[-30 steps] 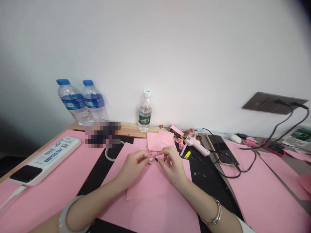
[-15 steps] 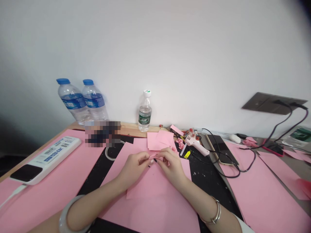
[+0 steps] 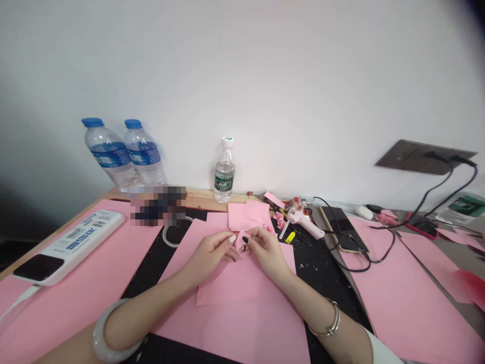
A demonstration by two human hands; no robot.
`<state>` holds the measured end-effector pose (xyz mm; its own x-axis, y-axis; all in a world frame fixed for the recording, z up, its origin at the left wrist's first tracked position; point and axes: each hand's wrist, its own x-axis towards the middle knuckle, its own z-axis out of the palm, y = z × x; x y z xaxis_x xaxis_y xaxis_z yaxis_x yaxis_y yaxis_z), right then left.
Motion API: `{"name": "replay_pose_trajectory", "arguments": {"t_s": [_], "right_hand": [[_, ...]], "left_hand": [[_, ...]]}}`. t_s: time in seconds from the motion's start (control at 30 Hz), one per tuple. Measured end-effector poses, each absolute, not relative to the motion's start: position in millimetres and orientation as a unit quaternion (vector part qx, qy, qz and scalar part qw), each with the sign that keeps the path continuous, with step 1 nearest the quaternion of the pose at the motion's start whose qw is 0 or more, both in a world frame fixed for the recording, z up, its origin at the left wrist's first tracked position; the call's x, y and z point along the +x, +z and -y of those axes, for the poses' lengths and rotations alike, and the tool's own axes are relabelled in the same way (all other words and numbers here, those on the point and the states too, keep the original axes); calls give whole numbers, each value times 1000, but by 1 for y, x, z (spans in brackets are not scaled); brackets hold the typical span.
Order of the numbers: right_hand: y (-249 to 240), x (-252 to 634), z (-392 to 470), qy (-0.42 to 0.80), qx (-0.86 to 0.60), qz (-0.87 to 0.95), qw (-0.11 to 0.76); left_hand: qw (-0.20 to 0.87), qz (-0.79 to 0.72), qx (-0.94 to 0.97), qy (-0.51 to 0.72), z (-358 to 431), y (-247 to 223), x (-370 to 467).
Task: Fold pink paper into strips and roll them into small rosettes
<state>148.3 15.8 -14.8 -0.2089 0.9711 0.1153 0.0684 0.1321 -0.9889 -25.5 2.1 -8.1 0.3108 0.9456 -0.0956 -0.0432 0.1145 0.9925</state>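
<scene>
The left grip [image 3: 204, 257] and the right grip [image 3: 271, 255] both pinched a small folded paper [image 3: 240, 241], which sat between them. A pink sheet [image 3: 238, 331] lay beneath both, and a glue gun [image 3: 307, 225] lay beyond the right grip.

The far side of the scene was filled by a pale grey wall [image 3: 265, 76], against which a table [image 3: 200, 196] with a light wooden edge was set. At the right, a dark socket panel [image 3: 424, 156] was mounted, with two black plugs [image 3: 464, 160] fitted. The wall was lit softly across its middle and dimmed by shadow toward the lower left.
</scene>
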Motion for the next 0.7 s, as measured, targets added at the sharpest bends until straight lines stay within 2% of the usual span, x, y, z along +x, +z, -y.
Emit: {"name": "replay_pose_trajectory", "arguments": {"t_s": [0.27,0.7], "right_hand": [[-15,148,-17,559,-407,556,461],[-16,149,-18,583,-393,549,451]], "left_hand": [[611,-428,535,397,-3,-11,-26],[611,-393,547,416,0,-7,-25]]}}
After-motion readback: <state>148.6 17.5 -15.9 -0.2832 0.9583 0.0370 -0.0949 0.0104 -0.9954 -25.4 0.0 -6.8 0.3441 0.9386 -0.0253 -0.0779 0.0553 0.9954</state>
